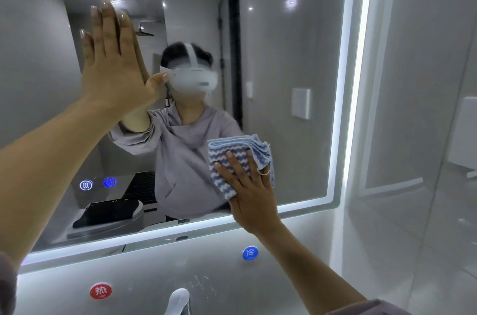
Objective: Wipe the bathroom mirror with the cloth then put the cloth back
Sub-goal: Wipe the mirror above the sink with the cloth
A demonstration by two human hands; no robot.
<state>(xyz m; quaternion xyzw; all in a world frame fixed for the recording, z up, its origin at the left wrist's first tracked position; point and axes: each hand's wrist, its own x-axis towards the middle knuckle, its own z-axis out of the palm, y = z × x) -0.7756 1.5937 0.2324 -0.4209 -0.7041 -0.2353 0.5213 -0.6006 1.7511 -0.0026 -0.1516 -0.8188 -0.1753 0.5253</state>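
Left hand (113,67), on the arm nearest the lens, lay flat on the lit mirror (296,56), fingers straight and together, thumb out. Right hand (249,193) pressed the blue-and-white striped cloth (227,157) to the glass near its lower right corner, straight fingers spread over the cloth's lower part.

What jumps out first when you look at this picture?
The left hand lies flat against the mirror at upper left, meeting its own reflection. Lower right, the right hand presses a blue-and-white striped cloth on the glass. A bright light strip glows along the mirror's edge.
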